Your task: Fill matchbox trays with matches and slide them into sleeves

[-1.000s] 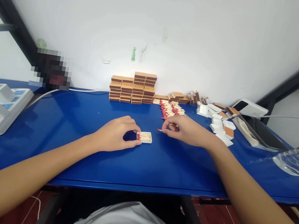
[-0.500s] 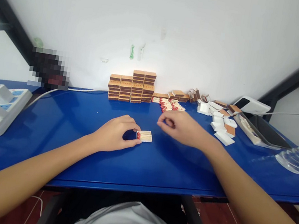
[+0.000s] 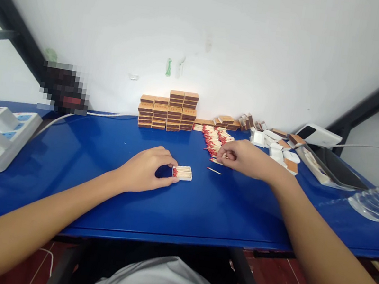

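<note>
My left hand (image 3: pixel 147 169) grips the left end of a small white matchbox tray (image 3: pixel 189 179) between thumb and fingers. Inside the tray lie several matches (image 3: pixel 183 172) with their red heads to the left; the tray rests on the blue table. Over at the near edge of a loose heap of matches (image 3: pixel 213 138), my right hand (image 3: pixel 244 158) has its fingertips pinched together on a match (image 3: pixel 214 160). Just below these fingers a single match (image 3: pixel 214 170) lies apart on the table.
Stacked closed matchboxes (image 3: pixel 166 117) stand against the wall. White trays and sleeves (image 3: pixel 276 148) lie scattered on the right, near a white device (image 3: pixel 320 134), a dark open case (image 3: pixel 339 173) and clear plastic (image 3: pixel 378 200). A power strip (image 3: pixel 12 147) sits at far left.
My right hand has moved right and slightly away from the tray, beside the match heap. A lone match now shows on the table below it. My left hand stays on the tray.
</note>
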Demonstrator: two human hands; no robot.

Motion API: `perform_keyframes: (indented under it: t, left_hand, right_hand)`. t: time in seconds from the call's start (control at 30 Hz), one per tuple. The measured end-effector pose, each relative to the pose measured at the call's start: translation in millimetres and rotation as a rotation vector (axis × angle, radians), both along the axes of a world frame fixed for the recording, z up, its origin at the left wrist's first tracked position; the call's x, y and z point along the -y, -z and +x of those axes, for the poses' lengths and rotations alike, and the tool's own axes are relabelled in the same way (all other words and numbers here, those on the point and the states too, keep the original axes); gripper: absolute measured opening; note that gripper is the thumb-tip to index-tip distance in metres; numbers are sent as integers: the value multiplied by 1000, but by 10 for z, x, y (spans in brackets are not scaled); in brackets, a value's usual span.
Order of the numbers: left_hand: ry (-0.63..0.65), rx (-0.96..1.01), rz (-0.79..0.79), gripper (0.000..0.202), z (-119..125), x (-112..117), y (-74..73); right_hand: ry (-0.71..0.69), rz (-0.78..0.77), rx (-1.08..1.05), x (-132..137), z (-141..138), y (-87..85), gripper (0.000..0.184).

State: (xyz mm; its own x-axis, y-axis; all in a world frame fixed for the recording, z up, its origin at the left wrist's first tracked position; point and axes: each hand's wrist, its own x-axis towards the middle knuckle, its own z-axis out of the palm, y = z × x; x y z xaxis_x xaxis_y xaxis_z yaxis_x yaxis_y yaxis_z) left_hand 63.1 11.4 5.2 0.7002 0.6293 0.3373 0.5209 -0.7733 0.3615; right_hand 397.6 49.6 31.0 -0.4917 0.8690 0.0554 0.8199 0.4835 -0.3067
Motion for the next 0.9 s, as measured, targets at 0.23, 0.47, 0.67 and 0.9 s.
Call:
perform_keyframes:
  t: [0.23, 0.47, 0.67, 0.9]
  left_hand:
    - [2, 0, 3, 23, 3, 2, -11]
    - [-8, -4, -10, 24, 6, 13, -22]
    - [-1, -1, -11, 24, 2, 6, -14]
    - [-9, -9, -18, 25, 4, 13, -27]
  right_hand:
    - [-25, -91, -24, 107, -29, -95, 36]
    - [-119, -257, -43, 187, -107, -79, 33]
    - [-7, -214, -15, 117, -9, -66, 23]
    - [16, -117, -3, 83, -26, -28, 21]
